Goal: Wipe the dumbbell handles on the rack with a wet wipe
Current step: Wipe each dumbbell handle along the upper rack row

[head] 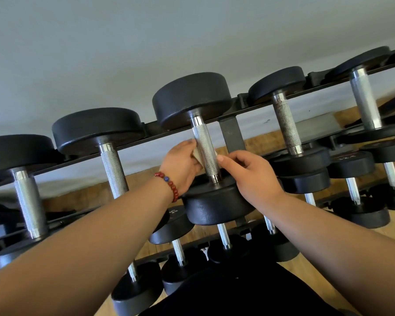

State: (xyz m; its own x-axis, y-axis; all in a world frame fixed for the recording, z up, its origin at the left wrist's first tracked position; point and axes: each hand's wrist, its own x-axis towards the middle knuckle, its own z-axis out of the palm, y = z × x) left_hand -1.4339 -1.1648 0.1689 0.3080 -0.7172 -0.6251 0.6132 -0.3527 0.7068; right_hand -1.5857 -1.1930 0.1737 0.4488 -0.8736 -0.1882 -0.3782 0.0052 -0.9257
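Left hand is pinching the wet wipe behind the dumbbell handle, right hand is curling just beside it, grip unclear.

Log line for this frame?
left hand grips pale wet wipe | right hand pinches its other end | wipe behind knurled steel dumbbell handle

The middle dumbbell, with black round heads and a knurled silver handle, lies across the top rails of the black rack. A pale, crumpled wet wipe wraps behind the handle's lower half, showing on both sides.
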